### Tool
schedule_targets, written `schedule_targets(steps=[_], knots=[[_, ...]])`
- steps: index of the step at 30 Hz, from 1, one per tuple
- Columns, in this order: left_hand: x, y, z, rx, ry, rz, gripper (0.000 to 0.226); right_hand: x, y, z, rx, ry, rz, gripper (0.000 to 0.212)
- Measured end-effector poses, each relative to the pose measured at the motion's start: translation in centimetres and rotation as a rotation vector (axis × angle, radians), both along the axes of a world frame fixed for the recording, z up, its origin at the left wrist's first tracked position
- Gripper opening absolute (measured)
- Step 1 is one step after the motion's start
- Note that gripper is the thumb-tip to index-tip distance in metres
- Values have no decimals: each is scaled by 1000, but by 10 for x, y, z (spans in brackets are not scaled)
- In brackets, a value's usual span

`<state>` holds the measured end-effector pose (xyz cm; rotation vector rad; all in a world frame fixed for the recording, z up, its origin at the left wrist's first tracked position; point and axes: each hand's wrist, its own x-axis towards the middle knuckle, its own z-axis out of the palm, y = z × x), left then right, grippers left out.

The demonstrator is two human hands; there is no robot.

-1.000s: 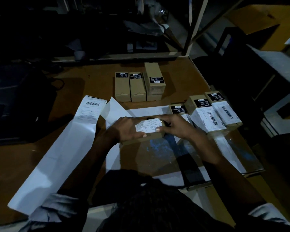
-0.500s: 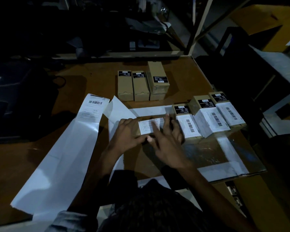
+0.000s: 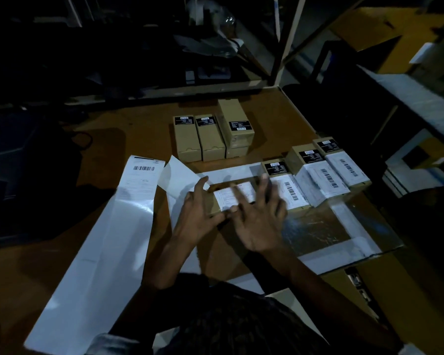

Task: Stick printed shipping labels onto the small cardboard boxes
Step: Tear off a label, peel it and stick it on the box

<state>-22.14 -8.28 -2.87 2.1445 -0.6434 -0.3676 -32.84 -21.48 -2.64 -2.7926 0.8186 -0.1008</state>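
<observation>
1. A long strip of label backing paper [image 3: 108, 242] lies diagonally across the left part of the wooden table [image 3: 144, 124]; 1 printed label with a barcode [image 3: 141, 175] sits at its far end.
2. The left hand [image 3: 198, 213] rests on the near-left part of a small cardboard box [image 3: 215, 206], fingers extended toward the box's far-left corner and the thumb lying along its near edge.
3. The box carries a white shipping label [image 3: 231, 198] on its top face.
4. The right hand [image 3: 259, 219] is spread wide, fingers straight and apart, with the fingertips laid flat over the label; it grips nothing.
5. Farther back, 3 unlabelled boxes [image 3: 210, 137] stand side by side in the middle of the table, each with a small black sticker; the rightmost sits higher than the other 2.
6. Just right of the hands, 3 labelled boxes [image 3: 318, 172] lie in a row, touching each other, barcodes facing up.
7. They sit at the far edge of a flat taped carton [image 3: 318, 231], whose shiny tape catches the light.
</observation>
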Motion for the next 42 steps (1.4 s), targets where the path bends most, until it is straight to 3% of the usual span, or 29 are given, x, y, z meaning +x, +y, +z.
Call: schedule_targets(steps=[3,7,12,16,21,25,27,32,34,37,42], knots=[[1,0,-3,-15,-21,1,98,2,3,-1,8,-14,-158,62],[4,2,-8,-35,-19,-28,95,0,30,-6,-40,-8,83,58],[3,0,-9,-20,-55,-16,97,9,0,1,-29,-24,-201,60],[6,2,-13,-22,-61,-33,92,12,39,-1,-67,-38,53,69],[5,1,-9,5,-45,-42,97,16,7,-5,19,-80,-259,61],[8,3,-15,-64,-23,-32,75,21,55,-26,-142,-158,-51,55],[9,4,-14,-69,-21,-52,81,19,43,-28,-165,-198,-60,55],[6,3,-8,-46,-11,-55,101,21,-1,-9,-6,-209,-406,70],[6,3,-9,-55,-8,-55,99,23,21,-8,32,-202,-331,71],[6,5,-12,-75,-6,-71,98,5,41,-16,-84,-154,-84,61],[3,4,-5,-30,-29,-48,101,-9,9,-14,-55,-150,-254,63]])
